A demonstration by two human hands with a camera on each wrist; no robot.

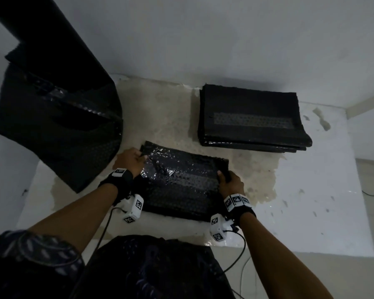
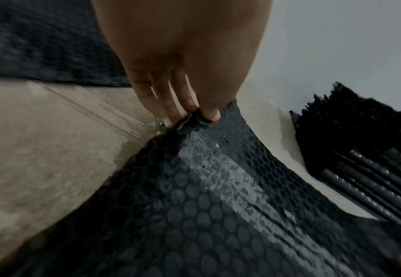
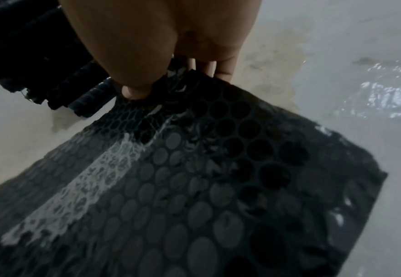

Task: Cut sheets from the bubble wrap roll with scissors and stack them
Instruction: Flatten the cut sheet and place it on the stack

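A cut sheet of black bubble wrap (image 1: 181, 182) lies in front of me, held at both sides. My left hand (image 1: 131, 161) pinches its far left corner between thumb and fingers (image 2: 208, 110). My right hand (image 1: 229, 182) pinches the sheet's right edge (image 3: 194, 78), thumb on top (image 3: 135, 91). The sheet (image 2: 218, 196) sags between the hands just above the floor. The big black bubble wrap roll (image 1: 58, 100) stands at the left with its loose end spread out. A stack of cut sheets (image 1: 253, 119) sits at the far right. No scissors show.
A white sheet (image 1: 311, 201) with a worn beige patch (image 1: 164, 117) covers the floor. A grey wall rises behind. Cables (image 1: 242, 262) trail from the wrist cameras over my dark patterned clothing (image 1: 138, 268) at the bottom.
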